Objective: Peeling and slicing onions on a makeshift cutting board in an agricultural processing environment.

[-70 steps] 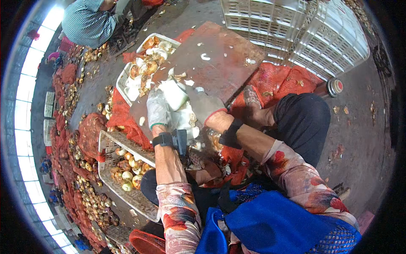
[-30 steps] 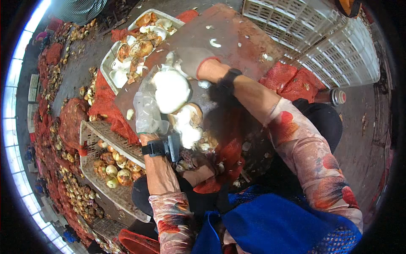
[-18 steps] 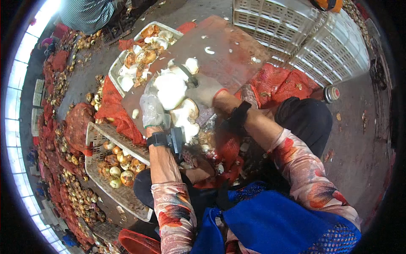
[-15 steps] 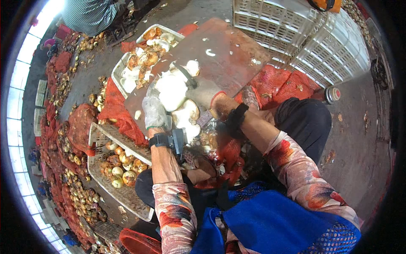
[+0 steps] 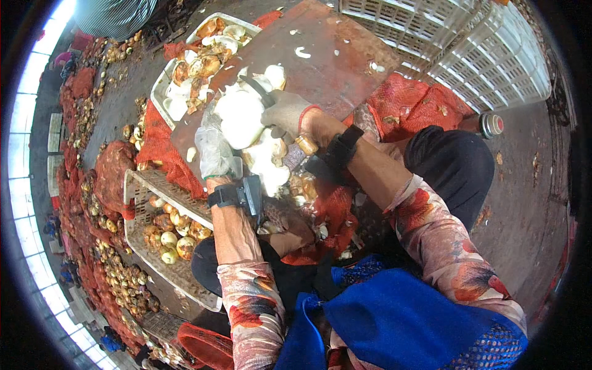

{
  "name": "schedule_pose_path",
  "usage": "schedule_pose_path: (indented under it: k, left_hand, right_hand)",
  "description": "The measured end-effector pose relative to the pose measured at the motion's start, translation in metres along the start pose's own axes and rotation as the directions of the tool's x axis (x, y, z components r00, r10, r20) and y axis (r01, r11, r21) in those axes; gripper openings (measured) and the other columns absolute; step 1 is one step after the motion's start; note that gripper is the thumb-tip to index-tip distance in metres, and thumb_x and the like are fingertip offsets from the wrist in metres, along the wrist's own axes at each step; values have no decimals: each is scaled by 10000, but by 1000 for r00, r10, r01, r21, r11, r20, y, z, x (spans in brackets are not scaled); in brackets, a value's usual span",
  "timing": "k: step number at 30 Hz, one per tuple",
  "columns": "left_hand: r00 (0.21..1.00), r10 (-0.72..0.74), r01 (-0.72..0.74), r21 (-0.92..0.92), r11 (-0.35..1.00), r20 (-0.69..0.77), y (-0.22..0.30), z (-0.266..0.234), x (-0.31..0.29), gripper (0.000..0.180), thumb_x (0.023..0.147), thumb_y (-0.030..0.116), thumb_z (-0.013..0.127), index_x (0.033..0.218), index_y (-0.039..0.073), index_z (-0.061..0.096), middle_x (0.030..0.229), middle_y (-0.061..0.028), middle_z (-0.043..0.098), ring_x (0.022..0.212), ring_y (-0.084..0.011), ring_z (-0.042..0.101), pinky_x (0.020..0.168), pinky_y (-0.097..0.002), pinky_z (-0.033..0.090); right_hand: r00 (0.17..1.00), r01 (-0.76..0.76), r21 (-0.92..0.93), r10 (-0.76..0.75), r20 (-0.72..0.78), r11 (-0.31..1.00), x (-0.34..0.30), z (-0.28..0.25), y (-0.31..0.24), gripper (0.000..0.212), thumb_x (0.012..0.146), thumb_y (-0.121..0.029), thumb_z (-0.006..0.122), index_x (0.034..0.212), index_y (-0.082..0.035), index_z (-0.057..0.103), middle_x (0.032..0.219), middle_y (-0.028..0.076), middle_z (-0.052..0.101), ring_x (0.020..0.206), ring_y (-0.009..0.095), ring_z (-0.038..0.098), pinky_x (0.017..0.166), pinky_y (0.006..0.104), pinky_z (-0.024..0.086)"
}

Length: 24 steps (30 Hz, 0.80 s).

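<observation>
My left hand point(image 5: 217, 140), in a pale see-through glove, is closed around the side of a large peeled white onion point(image 5: 239, 120), overexposed in the bright light. My right hand point(image 5: 287, 112), in a light knit glove with a red cuff, grips a knife point(image 5: 258, 91). Its dark blade reaches over the onion's far right side, and the wooden handle end shows below my palm. Whether the blade touches the onion I cannot tell. Both hands are above the near left part of a wet reddish-brown board point(image 5: 330, 58). White pieces and peel point(image 5: 271, 169) lie below the onion.
A white basket of skins and peel point(image 5: 161, 86) stands beyond the board's left edge. Another crate point(image 5: 176, 274) with unpeeled onions point(image 5: 176, 229) is at my left knee. White crates point(image 5: 453, 52) stand far right, near red mesh sacks point(image 5: 410, 108) and a jar with a metal lid point(image 5: 491, 125).
My right hand has moved up and left and turned, so the knife's wooden handle end now shows. The onion stays in my left hand. The whole view has shifted slightly.
</observation>
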<state>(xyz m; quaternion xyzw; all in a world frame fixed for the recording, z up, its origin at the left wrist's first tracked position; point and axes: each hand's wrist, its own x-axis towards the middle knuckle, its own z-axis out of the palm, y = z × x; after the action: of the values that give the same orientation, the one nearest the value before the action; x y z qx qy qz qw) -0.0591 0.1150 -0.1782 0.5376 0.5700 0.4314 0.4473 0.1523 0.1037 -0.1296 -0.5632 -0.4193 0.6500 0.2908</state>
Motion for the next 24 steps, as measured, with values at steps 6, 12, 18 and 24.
schedule_pose_path:
  k: [6, 12, 18, 24]
  left_hand:
    - [915, 379, -344, 755, 559, 137, -20, -30, 2, 250, 948, 177, 410, 1095, 13, 528, 957, -109, 584, 812, -190, 583, 716, -307, 487]
    - [957, 283, -245, 711, 660, 67, -14, -28, 1, 334, 864, 178, 509, 1138, -5, 565, 1026, -196, 634, 955, -310, 613, 810, -378, 497]
    - [931, 345, -364, 268, 892, 120, 44, 19, -9, 265, 915, 240, 528, 897, -12, 607, 883, -92, 658, 736, -182, 621, 610, -316, 491]
    - [962, -237, 269, -320, 908, 138, 85, 29, -25, 592, 935, 512, 471, 1164, -25, 568, 947, -85, 651, 751, -151, 647, 616, -288, 550]
  right_hand:
    - [999, 39, -187, -44, -20, 981, -5, 9, -9, 374, 778, -147, 560, 1118, 4, 528, 760, 132, 625, 635, 209, 642, 473, 344, 497]
    - [990, 103, -176, -118, -78, 979, 12, 8, 15, 348, 782, -128, 570, 1105, -3, 555, 825, 115, 631, 621, 185, 632, 482, 328, 495]
    - [991, 122, 182, -111, -71, 976, -2, -2, 5, 244, 779, -117, 599, 986, 9, 573, 724, 96, 628, 597, 184, 638, 467, 340, 505]
    - [947, 178, -359, -259, -190, 916, -19, -3, -10, 341, 801, -147, 569, 1118, -26, 548, 801, 128, 628, 619, 196, 628, 520, 324, 497]
